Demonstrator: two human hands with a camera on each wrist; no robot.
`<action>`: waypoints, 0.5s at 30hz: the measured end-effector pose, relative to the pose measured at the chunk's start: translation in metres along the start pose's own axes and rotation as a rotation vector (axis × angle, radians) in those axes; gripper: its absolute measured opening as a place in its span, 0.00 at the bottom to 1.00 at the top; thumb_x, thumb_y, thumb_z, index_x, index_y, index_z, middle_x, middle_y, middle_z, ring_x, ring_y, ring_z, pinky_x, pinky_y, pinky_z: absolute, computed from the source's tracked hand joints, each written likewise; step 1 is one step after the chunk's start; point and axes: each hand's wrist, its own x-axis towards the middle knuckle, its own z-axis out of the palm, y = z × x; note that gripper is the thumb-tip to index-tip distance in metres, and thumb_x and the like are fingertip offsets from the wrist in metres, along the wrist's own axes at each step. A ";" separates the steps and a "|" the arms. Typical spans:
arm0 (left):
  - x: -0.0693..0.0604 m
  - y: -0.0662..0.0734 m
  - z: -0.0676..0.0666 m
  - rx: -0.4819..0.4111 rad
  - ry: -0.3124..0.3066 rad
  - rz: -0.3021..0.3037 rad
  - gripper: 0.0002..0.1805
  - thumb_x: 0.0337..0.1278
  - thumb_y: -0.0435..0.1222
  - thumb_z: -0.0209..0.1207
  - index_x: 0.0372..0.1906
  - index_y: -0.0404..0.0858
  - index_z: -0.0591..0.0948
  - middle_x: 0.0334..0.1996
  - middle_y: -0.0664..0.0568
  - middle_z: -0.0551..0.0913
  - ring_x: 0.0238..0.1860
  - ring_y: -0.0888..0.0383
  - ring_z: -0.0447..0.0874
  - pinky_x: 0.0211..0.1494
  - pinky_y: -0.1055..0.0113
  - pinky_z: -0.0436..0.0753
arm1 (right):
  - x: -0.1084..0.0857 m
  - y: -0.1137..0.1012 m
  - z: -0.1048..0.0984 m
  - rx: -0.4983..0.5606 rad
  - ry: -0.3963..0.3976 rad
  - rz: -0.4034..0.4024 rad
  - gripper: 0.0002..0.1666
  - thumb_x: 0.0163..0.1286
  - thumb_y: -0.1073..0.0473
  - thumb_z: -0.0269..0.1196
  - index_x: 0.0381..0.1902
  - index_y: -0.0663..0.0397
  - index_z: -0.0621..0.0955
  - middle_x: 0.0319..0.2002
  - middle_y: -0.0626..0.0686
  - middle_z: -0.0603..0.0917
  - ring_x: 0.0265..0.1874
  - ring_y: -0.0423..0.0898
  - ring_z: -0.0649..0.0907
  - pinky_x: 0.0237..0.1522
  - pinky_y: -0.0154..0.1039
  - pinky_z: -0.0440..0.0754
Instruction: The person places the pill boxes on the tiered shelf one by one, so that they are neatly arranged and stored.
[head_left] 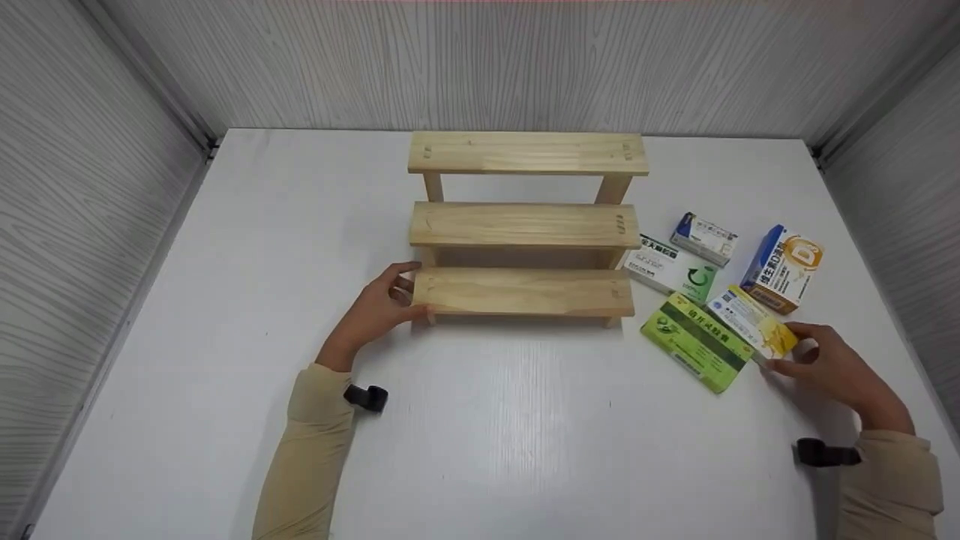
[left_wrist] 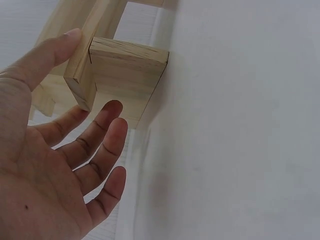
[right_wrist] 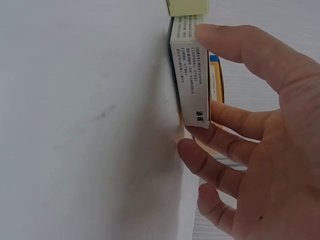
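A three-step wooden display stand (head_left: 525, 225) stands on the white table. My left hand (head_left: 384, 304) holds the left end of its lowest step, thumb at the front edge and index finger at the back; the other fingers are apart from the wood (left_wrist: 80, 85). At the right, my right hand (head_left: 836, 367) grips a white-and-yellow medicine box (head_left: 752, 322) between thumb and fingers. In the right wrist view, the printed end of that box (right_wrist: 192, 80) faces the palm. A green medicine box (head_left: 697, 343) lies against its left side.
Behind the gripped box are a white-and-green box (head_left: 667, 268), a small white-and-blue box (head_left: 705, 238) and a blue, white and orange vitamin D box (head_left: 784, 268). The white-and-green box lies close to the stand's right side. Grey wood-grain panels (head_left: 525, 67) border the table.
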 end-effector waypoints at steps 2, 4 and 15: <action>0.000 -0.001 0.000 -0.009 -0.001 0.005 0.44 0.49 0.49 0.70 0.71 0.46 0.64 0.51 0.43 0.75 0.48 0.52 0.75 0.49 0.62 0.74 | -0.002 0.000 -0.002 0.007 0.010 0.011 0.59 0.63 0.35 0.62 0.73 0.70 0.50 0.61 0.73 0.58 0.50 0.65 0.68 0.39 0.39 0.72; 0.001 -0.002 0.001 -0.014 -0.001 0.003 0.44 0.49 0.49 0.70 0.71 0.47 0.64 0.51 0.43 0.75 0.48 0.52 0.75 0.49 0.62 0.73 | -0.004 0.000 -0.004 0.021 0.029 0.022 0.58 0.64 0.36 0.62 0.73 0.67 0.50 0.64 0.74 0.57 0.50 0.64 0.69 0.37 0.38 0.72; 0.000 -0.003 0.000 -0.038 -0.007 -0.002 0.44 0.49 0.48 0.70 0.71 0.48 0.64 0.50 0.42 0.76 0.49 0.50 0.75 0.52 0.59 0.73 | -0.013 -0.014 -0.019 0.102 0.186 0.041 0.48 0.68 0.40 0.59 0.75 0.56 0.53 0.65 0.73 0.60 0.38 0.53 0.75 0.32 0.37 0.72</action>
